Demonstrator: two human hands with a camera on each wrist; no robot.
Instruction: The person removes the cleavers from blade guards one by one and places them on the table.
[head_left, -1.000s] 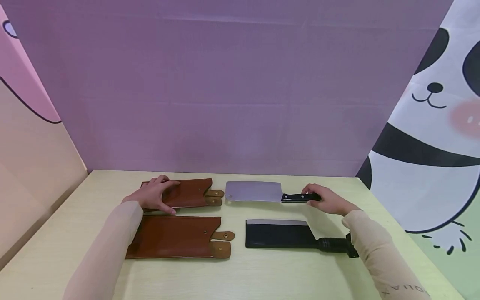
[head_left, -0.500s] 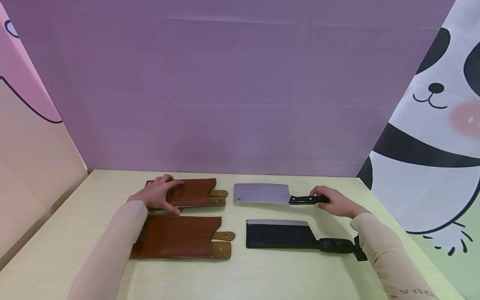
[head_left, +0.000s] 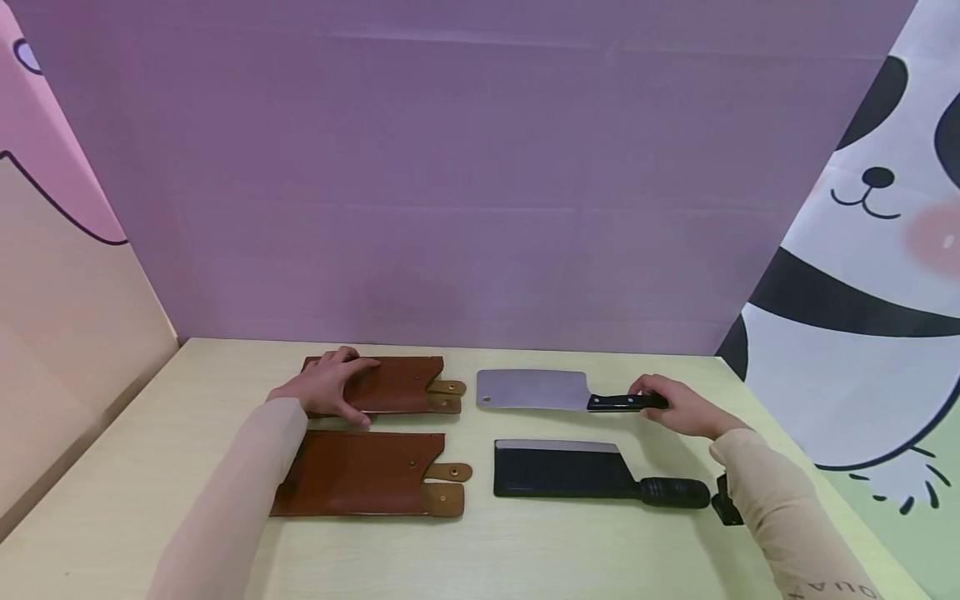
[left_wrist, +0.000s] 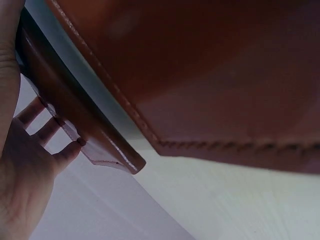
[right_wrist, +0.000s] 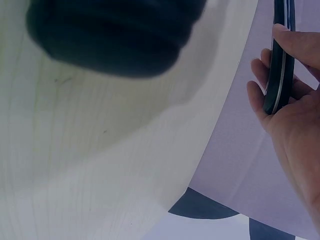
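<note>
My left hand (head_left: 324,387) grips the smaller brown leather knife sheath (head_left: 401,383) at its left part, thumb along the near edge. In the left wrist view, fingertips (left_wrist: 70,150) curl at the far edge of that sheath (left_wrist: 120,150). On the right, my right hand (head_left: 684,407) holds a cleaver (head_left: 532,390) by its black riveted handle (right_wrist: 280,75). The pale blade lies level, pointing left, a short gap from the sheath's strap end. Fingers and thumb wrap the handle in the right wrist view.
A larger brown sheath (head_left: 367,475) lies nearer on the pale table (head_left: 480,558), partly behind the left sleeve. Beside it rests a black-bladed cleaver (head_left: 562,471), its handle toward the right forearm. A purple backdrop (head_left: 465,183) rises behind the table.
The smaller sheath has slid right with my left hand. My right hand has drawn the pale-bladed cleaver to the right and slightly nearer. The nearer sheath and cleaver have stayed about in place.
</note>
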